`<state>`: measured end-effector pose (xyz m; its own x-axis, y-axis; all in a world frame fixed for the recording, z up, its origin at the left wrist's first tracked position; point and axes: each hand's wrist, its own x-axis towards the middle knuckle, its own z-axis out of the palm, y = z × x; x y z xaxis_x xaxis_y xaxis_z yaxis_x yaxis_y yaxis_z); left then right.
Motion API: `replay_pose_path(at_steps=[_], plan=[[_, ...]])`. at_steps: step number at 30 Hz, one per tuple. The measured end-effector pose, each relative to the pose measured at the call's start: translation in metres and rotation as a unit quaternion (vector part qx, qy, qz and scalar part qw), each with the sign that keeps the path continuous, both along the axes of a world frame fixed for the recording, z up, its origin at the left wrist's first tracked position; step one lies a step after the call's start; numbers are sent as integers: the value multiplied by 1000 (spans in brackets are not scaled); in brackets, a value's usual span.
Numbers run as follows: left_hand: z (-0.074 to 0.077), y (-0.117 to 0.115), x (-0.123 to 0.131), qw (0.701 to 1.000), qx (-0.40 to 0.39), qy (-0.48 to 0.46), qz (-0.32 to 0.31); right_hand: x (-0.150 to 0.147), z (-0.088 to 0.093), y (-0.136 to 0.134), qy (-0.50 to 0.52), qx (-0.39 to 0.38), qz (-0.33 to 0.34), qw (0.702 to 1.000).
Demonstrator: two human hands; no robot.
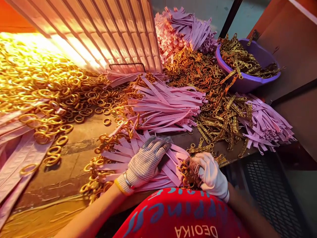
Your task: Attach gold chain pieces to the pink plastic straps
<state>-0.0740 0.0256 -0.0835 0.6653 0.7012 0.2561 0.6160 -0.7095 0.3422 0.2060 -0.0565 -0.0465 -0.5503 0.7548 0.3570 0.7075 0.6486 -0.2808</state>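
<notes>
My left hand (146,162), in a dotted knit glove, lies flat with fingers stretched on a stack of pink straps (116,158) at the near edge of the table. My right hand (210,173), in a white glove, is closed around a bunch of gold metal fittings (189,172) close to my body. More pink straps (163,105) fan out just beyond both hands. Some of the near straps carry gold rings (95,172) at their left ends.
A large heap of gold rings (49,89) covers the table's left. Gold buckle pieces (218,112) spread at centre right, with a purple bowl (250,81) of them behind. Pink strap bundles (267,127) lie right, others (183,29) at the back. A slatted board (104,33) leans behind.
</notes>
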Motion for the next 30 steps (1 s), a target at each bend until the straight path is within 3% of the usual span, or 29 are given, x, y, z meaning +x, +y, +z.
replay_pose_path(at_steps=[3,7,9,17,21,25,27,30], plan=[[5,0,1,1000,-8,8,4,2,-6,2,-9,2,6,1000],[12,4,4,999,-27,17,17,-4,-9,6,-15,-26,-138,990],[13,6,4,999,-34,20,25,-7,-8,7,1,-41,-176,984],[6,13,-1,1000,-3,-4,7,7,-8,8,181,-78,-271,942],[7,15,-10,999,27,-17,34,20,-6,13,165,-110,-255,946],[13,21,-21,997,46,6,60,21,-4,14,131,-97,-174,971],[17,23,-20,998,44,8,44,20,-3,15,150,-122,-135,972],[21,18,-5,999,1,-32,-26,19,-1,20,197,-181,-105,958]])
